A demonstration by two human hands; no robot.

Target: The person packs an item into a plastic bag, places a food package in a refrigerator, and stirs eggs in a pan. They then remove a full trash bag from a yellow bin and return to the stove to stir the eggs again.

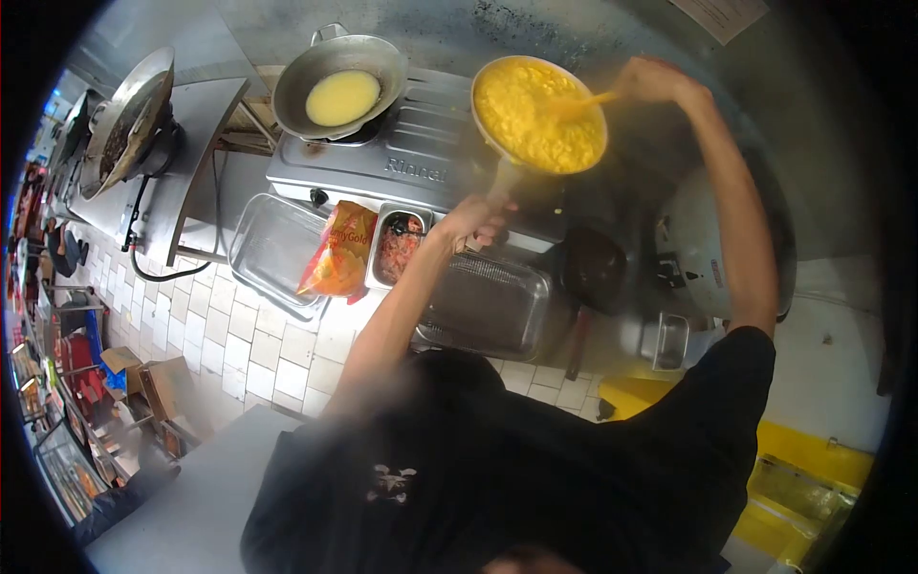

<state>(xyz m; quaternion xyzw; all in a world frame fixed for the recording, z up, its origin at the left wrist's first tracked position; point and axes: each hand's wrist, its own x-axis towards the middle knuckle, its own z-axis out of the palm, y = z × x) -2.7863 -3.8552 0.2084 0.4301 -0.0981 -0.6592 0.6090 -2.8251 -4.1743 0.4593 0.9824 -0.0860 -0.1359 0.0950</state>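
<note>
My left hand (pixel 470 222) is closed round the pale handle of a frying pan (pixel 481 121), which is raised and tilted above the stove. Lumpy yellow food that looks like scrambled egg (pixel 521 100) fills the pan. At the pan's right side, my right hand (pixel 650 80) grips a yellow-orange stirring utensil (pixel 601 99). Its far end is blurred and partly sunk in the egg, so its shape cannot be made out. To the left, a metal wok (pixel 289 91) holds a pool of pale yellow liquid (pixel 342 98) on the Rinnai stove (pixel 330 170).
Along the stove's front stand a clear tray (pixel 273 244), a red-and-yellow packet (pixel 341 251), a metal container of pinkish chopped food (pixel 399 247) and a wire-lined tray (pixel 488 301). A large rounded appliance (pixel 703 239) stands right; another wok (pixel 143 91) is far left.
</note>
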